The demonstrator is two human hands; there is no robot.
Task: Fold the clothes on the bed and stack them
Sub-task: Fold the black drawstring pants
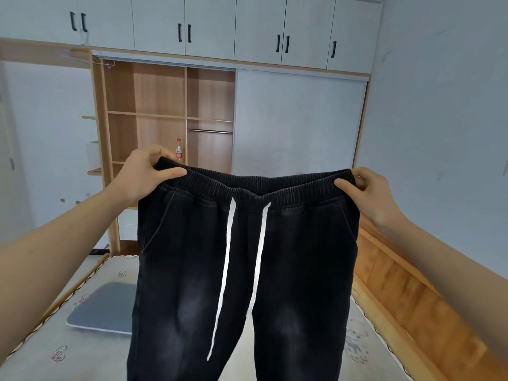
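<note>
A pair of black faded trousers (302, 257) with an elastic waistband and two long white drawstrings hangs in the air in front of me, above the bed (55, 353). My left hand (145, 174) pinches the waistband's left corner. At the right corner, my right hand (371, 193) pinches the waistband too. The band is stretched between the two hands and sags a little in the middle. Both legs hang down and run out of the frame's lower edge.
A folded grey cloth (101, 309) lies on the patterned mattress at the left. A wooden bed frame (412, 312) runs along the right wall. Behind stands a wardrobe (165, 105) with open shelves holding a bottle (179, 149) and white upper doors.
</note>
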